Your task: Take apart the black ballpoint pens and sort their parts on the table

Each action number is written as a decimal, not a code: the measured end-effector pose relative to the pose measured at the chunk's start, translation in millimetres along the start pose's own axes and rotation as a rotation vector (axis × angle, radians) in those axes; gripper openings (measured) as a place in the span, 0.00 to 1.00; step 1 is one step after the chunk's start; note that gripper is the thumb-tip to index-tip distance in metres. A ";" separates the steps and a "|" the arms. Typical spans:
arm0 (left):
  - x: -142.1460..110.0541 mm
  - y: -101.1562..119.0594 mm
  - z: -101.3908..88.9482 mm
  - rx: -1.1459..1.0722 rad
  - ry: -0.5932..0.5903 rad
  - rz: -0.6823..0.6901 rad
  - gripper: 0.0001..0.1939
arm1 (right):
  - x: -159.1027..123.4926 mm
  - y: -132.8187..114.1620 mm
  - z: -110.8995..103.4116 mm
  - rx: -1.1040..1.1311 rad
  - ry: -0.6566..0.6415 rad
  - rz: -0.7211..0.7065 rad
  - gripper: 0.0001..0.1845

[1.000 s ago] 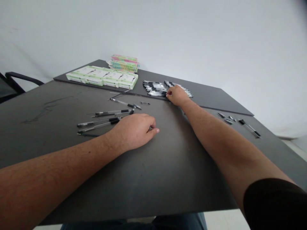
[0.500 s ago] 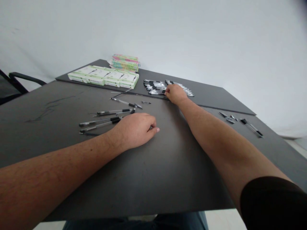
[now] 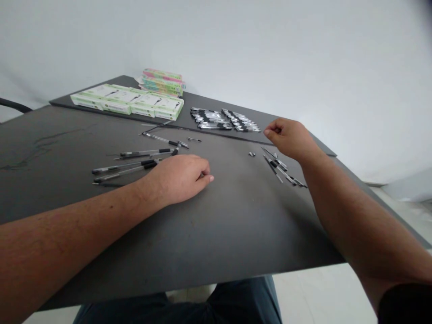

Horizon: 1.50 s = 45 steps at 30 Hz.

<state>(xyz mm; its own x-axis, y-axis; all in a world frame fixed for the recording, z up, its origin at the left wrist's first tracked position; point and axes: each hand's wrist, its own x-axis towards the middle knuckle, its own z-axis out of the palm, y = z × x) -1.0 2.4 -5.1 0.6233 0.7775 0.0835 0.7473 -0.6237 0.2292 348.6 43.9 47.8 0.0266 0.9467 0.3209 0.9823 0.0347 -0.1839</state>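
Note:
My left hand [image 3: 182, 179] rests on the dark table with its fingers curled in, and nothing shows in them. Beside and behind it lie several clear pens with black grips [image 3: 145, 153], partly hidden by the hand and wrist. My right hand [image 3: 286, 137] is raised above the right side of the table. Its thumb and fingers are curled together, with nothing visible between them. Under and in front of it lie loose pen parts [image 3: 275, 163], partly covered by the forearm. Two rows of clear pens with black grips [image 3: 211, 119] lie to its left on the back panel.
White-and-green boxes [image 3: 128, 100] stand side by side at the back left. Behind them is a stack of colourful boxes [image 3: 162, 82]. Two small metal tips [image 3: 251, 154] and a short pen piece [image 3: 195, 139] lie mid-table. A black chair arm [image 3: 15, 105] shows at far left.
My right hand has left the rows of pens and moved right, over the loose parts. My left hand stays put on the table. The view has shifted a little to the right.

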 end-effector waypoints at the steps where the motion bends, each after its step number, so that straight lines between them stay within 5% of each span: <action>1: 0.3 -1.0 0.4 0.000 0.001 0.000 0.14 | -6.7 8.3 -4.0 -0.012 0.000 0.031 0.15; 8: 3.2 -8.8 4.3 -0.009 0.013 0.016 0.20 | -28.8 51.0 -4.7 -0.292 -0.226 0.089 0.17; 18: 4.0 -13.4 3.9 -0.026 -0.005 0.021 0.23 | -24.5 55.1 7.2 -0.362 -0.479 0.015 0.11; 27: 5.4 -11.5 1.0 0.004 -0.016 0.014 0.23 | -23.8 53.0 20.8 -0.376 -0.477 -0.004 0.17; 36: 4.7 -13.6 1.3 0.007 -0.039 -0.010 0.23 | -25.3 42.0 11.5 -0.348 -0.360 0.013 0.17; 45: 4.8 -12.7 0.8 0.013 -0.043 -0.007 0.23 | -35.2 16.8 25.3 -0.271 -0.475 -0.069 0.18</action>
<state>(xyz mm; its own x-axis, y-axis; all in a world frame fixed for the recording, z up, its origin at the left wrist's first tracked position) -7.3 14.0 -8.3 0.6270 0.7780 0.0399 0.7545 -0.6193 0.2171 359.5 19.2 9.9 -0.0648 0.9877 -0.1423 0.9930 0.0780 0.0885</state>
